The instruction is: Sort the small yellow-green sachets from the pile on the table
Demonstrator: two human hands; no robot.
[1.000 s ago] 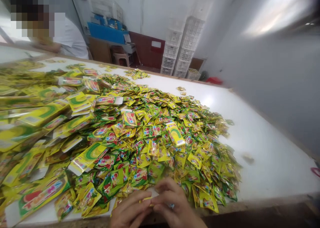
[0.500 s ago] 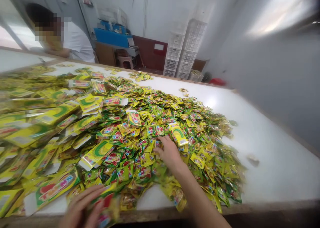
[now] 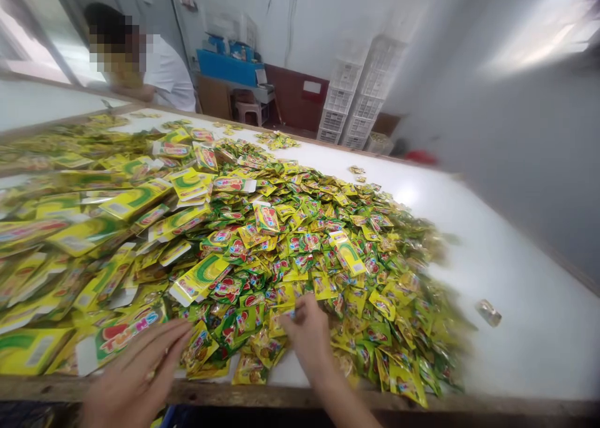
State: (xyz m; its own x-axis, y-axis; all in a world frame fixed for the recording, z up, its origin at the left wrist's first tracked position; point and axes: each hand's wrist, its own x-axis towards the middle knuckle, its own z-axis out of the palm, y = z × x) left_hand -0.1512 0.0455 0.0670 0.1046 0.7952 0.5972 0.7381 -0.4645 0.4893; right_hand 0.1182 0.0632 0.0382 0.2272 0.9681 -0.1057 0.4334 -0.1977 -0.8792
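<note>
A broad heap of small yellow-green candy sachets (image 3: pixel 300 240) with red fruit prints covers the white table. My right hand (image 3: pixel 309 334) is low over its near side, fingers curled inward among the sachets; what they pinch is hidden. My left hand (image 3: pixel 140 372) is at the table's front edge, fingers pressed together against the thumb. Only a small yellowish glint shows between them. Just beyond it lies a printed carton (image 3: pixel 126 331) with a white end flap. A yellow carton (image 3: pixel 347 253) rests on the sachets beyond my right hand.
Many flat cartons (image 3: pixel 135 200) are piled at the left. A single sachet (image 3: pixel 488 313) lies apart on the white tabletop (image 3: pixel 529 340). The wooden rim (image 3: pixel 262 395) runs along the front. Across the table sits a person (image 3: pixel 169 72); white crates (image 3: pixel 360 103) are stacked by the wall.
My right hand has drawn back toward me, its fingers curling. My left hand has shifted left, and the yellow-red package beside its fingers is no longer seen there. The view has turned slightly left.
</note>
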